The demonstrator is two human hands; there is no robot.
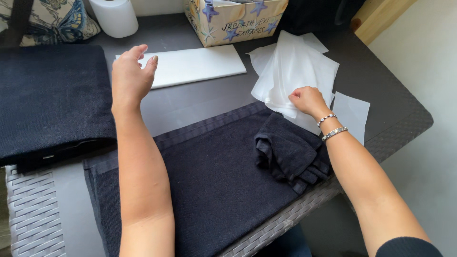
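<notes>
**Two hands over dark towels and white sheets on a grey table**

- Left hand (129, 76): raised above the table (200, 102), fingers loosely spread and slightly curled, holding nothing. Nearest thing: the flat white pad (195, 65), just to its right and a little farther off; whether a fingertip touches it cannot be told.
- Right hand (308, 99): closed in a fist, pinching the near edge of the loose white sheets (295, 66). Two bracelets (331, 126) sit on the wrist.
- White sheets: a crumpled, overlapping pile at far right of the table; one single sheet (353, 114) lies flat just right of the wrist.
- Folded towel (288, 152): dark, bunched, lying just near of the right hand, on the right end of the spread towel (214, 185).
- Spread towel: dark, laid flat across the near middle of the table, under both forearms.
- Dark cloth (50, 100): thick, folded, at far left.
- Patterned box (233, 21): far centre, with blue starfish.
- Paper roll (114, 16): far left of the box.
- Table: woven edge along the near side.
</notes>
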